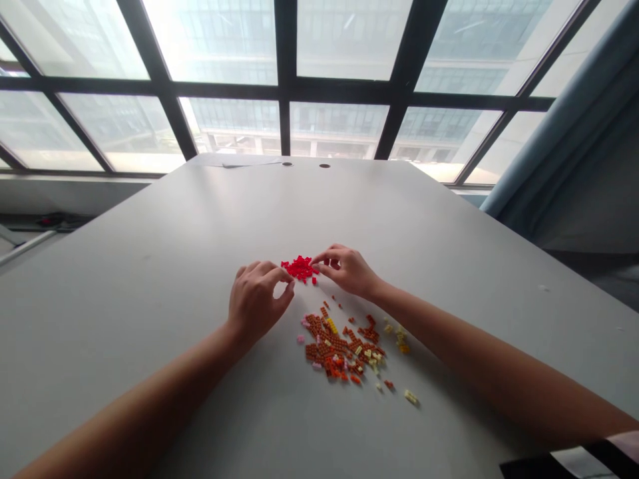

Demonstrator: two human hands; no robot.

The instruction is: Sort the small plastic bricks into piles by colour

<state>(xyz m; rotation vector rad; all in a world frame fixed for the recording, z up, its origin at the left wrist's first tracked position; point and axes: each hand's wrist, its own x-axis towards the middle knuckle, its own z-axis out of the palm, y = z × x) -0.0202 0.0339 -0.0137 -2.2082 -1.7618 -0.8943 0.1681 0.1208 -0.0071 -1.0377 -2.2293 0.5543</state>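
A small heap of tiny red plastic bricks (300, 269) lies near the middle of the grey table (150, 279). My left hand (258, 299) curls at the heap's lower left, its fingertips close to the red bricks. My right hand (347, 270) reaches in from the right, with its thumb and index finger at the heap's right edge. Whether either hand pinches a brick is hidden. Closer to me spreads a loose pile of brown and orange bricks (339, 347), with some pink and yellow pieces among them. Pale yellow bricks (398, 338) lie scattered to its right.
The table's far end has several-free wording aside: two round holes (305, 165) and a flat sheet of paper (247, 162). Behind it stands a large dark-framed window (285, 80). A blue-grey curtain (564, 126) hangs at right, and striped cloth (594, 456) shows at the bottom right corner.
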